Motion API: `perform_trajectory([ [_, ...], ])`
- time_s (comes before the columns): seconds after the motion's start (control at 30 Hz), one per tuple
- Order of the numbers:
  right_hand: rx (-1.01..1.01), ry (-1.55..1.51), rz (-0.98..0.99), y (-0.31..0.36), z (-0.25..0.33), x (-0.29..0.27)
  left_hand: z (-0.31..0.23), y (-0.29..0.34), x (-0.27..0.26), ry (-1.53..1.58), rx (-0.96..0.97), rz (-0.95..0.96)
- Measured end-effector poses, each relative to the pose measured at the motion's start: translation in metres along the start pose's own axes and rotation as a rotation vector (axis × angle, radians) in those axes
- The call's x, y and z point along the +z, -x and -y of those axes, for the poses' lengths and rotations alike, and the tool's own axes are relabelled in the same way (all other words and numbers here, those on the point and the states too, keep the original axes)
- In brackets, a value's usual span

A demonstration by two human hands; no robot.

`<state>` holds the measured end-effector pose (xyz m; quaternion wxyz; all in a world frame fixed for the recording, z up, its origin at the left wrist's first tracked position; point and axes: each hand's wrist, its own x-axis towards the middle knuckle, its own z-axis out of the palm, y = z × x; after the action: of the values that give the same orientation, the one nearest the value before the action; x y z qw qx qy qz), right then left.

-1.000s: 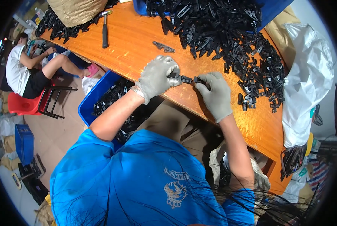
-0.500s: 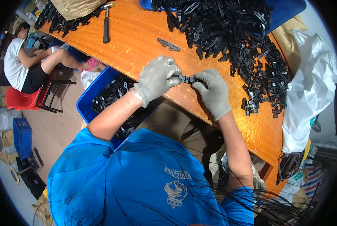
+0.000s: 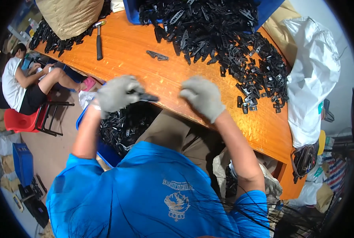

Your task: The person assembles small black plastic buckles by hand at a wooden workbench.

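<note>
My left hand (image 3: 119, 95), in a grey glove, grips a dark plastic clip part (image 3: 148, 97) between thumb and fingers. It is over the table's near edge, beside the blue bin (image 3: 81, 119) of black parts. My right hand (image 3: 202, 98), gloved too, hovers apart from it near the table edge. Its fingers are curled in, somewhat blurred, and nothing shows between them. A single long black clip part (image 3: 157, 55) lies on the table beyond my hands. Past my right hand spreads a heap of small black clip pieces (image 3: 260, 71), joining a pile of longer black parts (image 3: 196, 33).
A hammer (image 3: 99, 44) lies on the wooden table (image 3: 125, 41) at the far left, near a brown sack (image 3: 72, 18). A blue tray (image 3: 133, 14) stands behind the pile. At right hangs a white bag (image 3: 313, 79). A person (image 3: 22, 81) sits on a red chair (image 3: 20, 120) at left.
My hands have parted. The left has carried the clip part leftward toward the blue bin, while the right has let go of it. The whole view has shifted somewhat.
</note>
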<state>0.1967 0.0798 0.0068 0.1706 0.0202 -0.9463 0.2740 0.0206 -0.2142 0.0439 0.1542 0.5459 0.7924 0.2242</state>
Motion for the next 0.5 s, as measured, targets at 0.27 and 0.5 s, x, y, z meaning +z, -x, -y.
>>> perform_trajectory([
  [0.27, 0.565, 0.578, -0.107, -0.024, -0.078, -0.052, 0.003, -0.072, -0.004, -0.298, -0.044, -0.397],
  [0.5, 0.433, 0.267, -0.154, -0.017, -0.093, -0.047, 0.014, -0.129, 0.015, -0.449, -0.091, -0.212],
])
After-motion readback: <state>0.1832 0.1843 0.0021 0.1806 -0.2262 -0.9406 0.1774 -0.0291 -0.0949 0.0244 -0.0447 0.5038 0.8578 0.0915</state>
